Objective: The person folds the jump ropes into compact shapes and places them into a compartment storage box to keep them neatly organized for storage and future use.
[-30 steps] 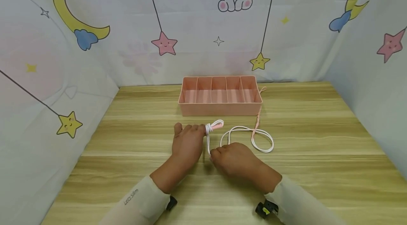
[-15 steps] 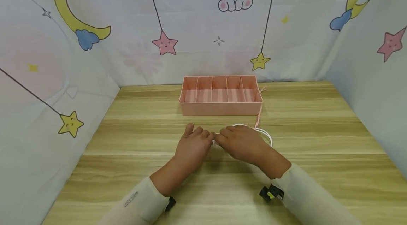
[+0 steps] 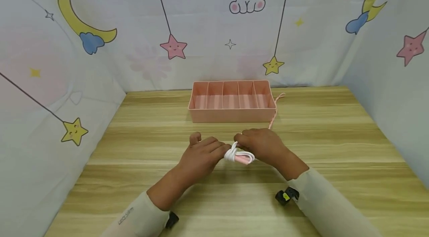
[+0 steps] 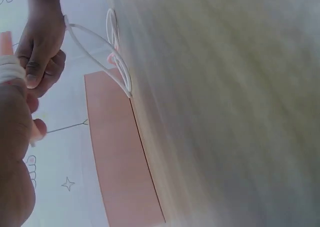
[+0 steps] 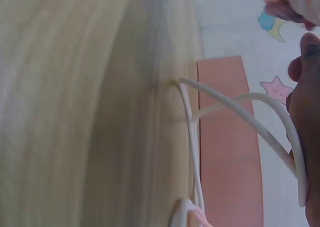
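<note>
In the head view my left hand (image 3: 202, 158) grips a wound bundle of white cord (image 3: 230, 154) with a pink piece (image 3: 242, 159) lying inside its loop. The turns also show in the left wrist view as white coils (image 4: 10, 69) beside the thumb side of that hand. Just right of the bundle, my right hand (image 3: 264, 147) holds the cord's running part, its fingertips partly hidden. Loose white cord (image 5: 237, 109) hangs from the right hand down to the table in the right wrist view. A thin pink braided strand (image 3: 273, 118) runs past the box's right end.
A pink box (image 3: 232, 115) with several compartments stands at the back of the wooden table (image 3: 144, 133), beyond the hands. Behind it hangs a printed fabric wall (image 3: 207, 25), and similar walls close off both sides.
My right hand moved up and right from near the table front. The bundle now points right and slightly down, held lower than before. The pink strand's end shifted slightly right.
</note>
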Demonstrator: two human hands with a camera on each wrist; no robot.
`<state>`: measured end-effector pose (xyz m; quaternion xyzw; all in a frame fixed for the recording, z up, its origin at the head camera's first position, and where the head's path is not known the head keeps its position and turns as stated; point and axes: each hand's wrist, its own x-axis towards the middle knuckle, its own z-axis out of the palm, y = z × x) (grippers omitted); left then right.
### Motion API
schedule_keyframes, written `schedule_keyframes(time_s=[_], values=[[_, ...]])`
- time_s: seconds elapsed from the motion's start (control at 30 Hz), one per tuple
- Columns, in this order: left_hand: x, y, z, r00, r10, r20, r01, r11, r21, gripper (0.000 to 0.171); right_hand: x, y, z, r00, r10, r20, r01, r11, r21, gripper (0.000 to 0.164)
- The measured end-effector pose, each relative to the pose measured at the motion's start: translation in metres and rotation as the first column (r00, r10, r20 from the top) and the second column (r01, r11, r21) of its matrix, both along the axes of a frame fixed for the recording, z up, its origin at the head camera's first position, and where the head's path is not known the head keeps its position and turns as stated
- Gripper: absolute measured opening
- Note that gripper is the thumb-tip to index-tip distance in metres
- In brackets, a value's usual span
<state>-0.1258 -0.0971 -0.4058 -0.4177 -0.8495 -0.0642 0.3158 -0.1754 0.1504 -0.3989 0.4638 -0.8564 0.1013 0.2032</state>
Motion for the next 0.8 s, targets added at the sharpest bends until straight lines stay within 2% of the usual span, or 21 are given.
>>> schedule_keyframes(time_s=[0.13,0.23,0.3,0.4,0.47,0.5,0.57,0.7,0.8], values=[[0.0,0.002,-0.001,0.998,-0.05,0.027,0.044,0.983,0.177,0.018,0.004,-0.009,-0.01,0.995,-0.013,0.099,0.021,0.997,-0.078,0.012],[0.0,0.005,-0.002,0.995,-0.053,0.081,0.027,0.957,0.287,0.02,0.007,-0.017,-0.014,0.995,-0.047,0.089,0.058,0.992,-0.115,0.012],[0.001,0.006,0.0,0.992,-0.029,0.125,-0.018,0.934,0.358,0.021,0.009,-0.023,-0.017,0.995,-0.079,0.066,0.086,0.989,-0.121,0.013],[0.0,0.007,0.003,0.985,0.06,0.162,-0.126,0.889,0.441,0.021,0.012,-0.032,-0.023,0.996,-0.076,0.052,0.08,0.993,-0.089,0.017],[-0.002,0.007,0.006,0.974,0.125,0.187,-0.201,0.855,0.478,0.021,0.017,-0.036,-0.028,0.995,-0.057,0.078,0.063,0.995,-0.071,0.021],[-0.004,0.007,0.008,0.968,0.156,0.197,-0.234,0.84,0.489,0.02,0.019,-0.038,-0.03,0.995,-0.039,0.095,0.045,0.997,-0.069,0.025],[-0.008,0.006,0.01,0.954,0.212,0.211,-0.29,0.828,0.48,0.02,0.024,-0.04,-0.036,0.995,-0.004,0.095,0.011,0.997,-0.08,0.033],[-0.015,0.002,0.01,0.931,0.317,0.18,-0.364,0.833,0.417,0.021,0.029,-0.041,-0.041,0.996,0.057,0.063,-0.048,0.991,-0.126,0.037],[-0.018,0.0,0.006,0.908,0.39,0.154,-0.419,0.837,0.353,0.024,0.03,-0.04,-0.04,0.997,0.074,0.025,-0.071,0.992,-0.107,0.031]])
